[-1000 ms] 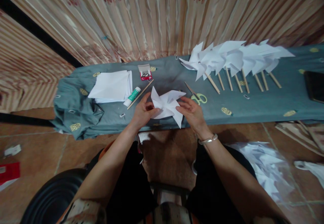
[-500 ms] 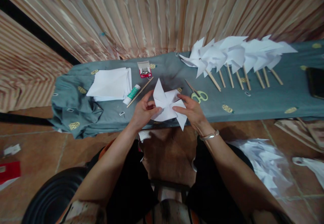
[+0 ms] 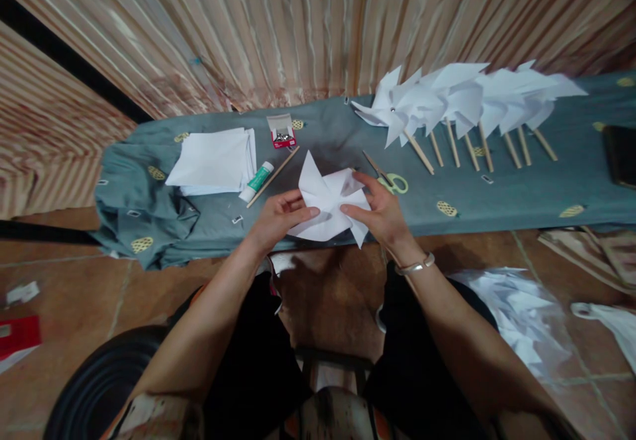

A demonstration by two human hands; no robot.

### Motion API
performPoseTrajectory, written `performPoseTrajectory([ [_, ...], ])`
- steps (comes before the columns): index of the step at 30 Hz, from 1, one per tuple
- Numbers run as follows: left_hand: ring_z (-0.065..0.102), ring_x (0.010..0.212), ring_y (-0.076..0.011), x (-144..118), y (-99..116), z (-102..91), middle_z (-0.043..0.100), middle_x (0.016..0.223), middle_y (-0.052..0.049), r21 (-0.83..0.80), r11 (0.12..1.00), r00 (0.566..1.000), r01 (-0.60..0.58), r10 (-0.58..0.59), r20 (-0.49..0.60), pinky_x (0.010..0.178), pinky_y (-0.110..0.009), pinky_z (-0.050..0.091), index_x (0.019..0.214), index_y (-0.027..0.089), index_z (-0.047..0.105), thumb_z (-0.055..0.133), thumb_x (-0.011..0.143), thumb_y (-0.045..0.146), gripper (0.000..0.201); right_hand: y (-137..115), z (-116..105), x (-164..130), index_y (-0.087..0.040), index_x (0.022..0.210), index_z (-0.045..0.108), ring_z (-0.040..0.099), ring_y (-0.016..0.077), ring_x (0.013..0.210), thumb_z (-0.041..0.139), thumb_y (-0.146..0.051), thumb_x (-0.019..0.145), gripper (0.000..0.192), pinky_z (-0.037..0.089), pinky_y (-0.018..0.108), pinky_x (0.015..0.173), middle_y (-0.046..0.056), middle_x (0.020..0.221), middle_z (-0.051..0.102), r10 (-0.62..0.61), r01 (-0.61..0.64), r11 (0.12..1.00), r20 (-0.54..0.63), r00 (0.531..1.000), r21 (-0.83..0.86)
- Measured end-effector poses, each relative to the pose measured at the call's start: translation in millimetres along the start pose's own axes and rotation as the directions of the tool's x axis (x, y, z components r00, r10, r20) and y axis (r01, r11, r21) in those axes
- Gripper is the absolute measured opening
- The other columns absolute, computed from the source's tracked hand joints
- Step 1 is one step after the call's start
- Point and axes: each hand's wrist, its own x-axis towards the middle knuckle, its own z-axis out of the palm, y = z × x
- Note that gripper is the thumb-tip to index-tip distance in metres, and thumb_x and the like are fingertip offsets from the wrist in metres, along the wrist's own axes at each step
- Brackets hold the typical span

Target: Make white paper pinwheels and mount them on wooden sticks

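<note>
Both hands pinch a white folded-paper pinwheel head (image 3: 328,205) just near side of the green-handled scissors (image 3: 392,181): left hand (image 3: 275,218) & right hand (image 3: 385,215), fingers closed on its centre. Prob. folding vanes in; next needs centre held steady.

Dim, warm light, strong wide-angle bending at the edges (slight blur there), soft shadows below.
</note>
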Motion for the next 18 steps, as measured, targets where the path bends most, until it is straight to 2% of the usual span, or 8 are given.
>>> performPoseTrajectory([
  [3, 0.071, 0.076, -0.0212, 0, -2, 5.7, 0.077, 0.086, -0.007, 0.031, 1.0, 1.0, 0.0, 0.0, -0.012, 0.077, -0.036, 0.057, 0.086, 0.014, 0.076, 0.091, 0.049, 0.034, 0.045, -5, 3, -5, -0.024, 0.135, 0.051, 0.073, 0.0282, 0.082, 0.085, -0.041, 0.06, 0.085, 0.06, 0.045, 0.076, 0.003, 0.088, 0.077, -0.05, 0.05, 0.997, 0.005, 0.999, -0.055],
  [7, 0.07, 0.071, -0.0196, 0, -6, 12.7, 0.077, 0.081, -0.006, 0.08, 0.997, 1.0, -0.012, 0.014, -0.022, 0.074, -0.033, 0.056, 0.08, 0.013, 0.076, 0.09, 0.051, 0.032, 0.037, -9, 6, -12, -0.024, 0.137, 0.05, 0.072, 0.0271, 0.078, 0.082, -0.04, 0.064, 0.081, 0.059, 0.044, 0.076, 0.002, 0.085, 0.076, -0.107, 0.105, 0.987, -0.01, 0.994, -0.125],
  [13, 0.071, 0.08, -0.0221, 0, -10, 20.0, 0.078, 0.091, -0.006, 0.037, 0.998, 0.997, -0.059, 0.061, -0.049, 0.078, -0.034, 0.057, 0.091, 0.015, 0.077, 0.087, 0.055, 0.031, 0.04, -13, 8, -18, -0.026, 0.138, 0.049, 0.07, 0.0273, 0.082, 0.08, -0.038, 0.069, 0.077, 0.057, 0.046, 0.083, 0.001, 0.087, 0.075, -0.152, 0.143, 0.966, -0.024, 0.988, -0.215],
  [18, 0.071, 0.081, -0.0229, 1, -12, 22.8, 0.077, 0.09, -0.005, 0.041, 0.996, 0.993, -0.079, 0.082, -0.085, 0.079, -0.036, 0.058, 0.088, 0.015, 0.077, 0.087, 0.055, 0.03, 0.038, -18, 8, -23, -0.025, 0.139, 0.048, 0.07, 0.0281, 0.085, 0.078, -0.035, 0.072, 0.073, 0.056, 0.049, 0.088, 0.002, 0.086, 0.074, -0.224, 0.2, 0.929, -0.042, 0.974, -0.31],
])
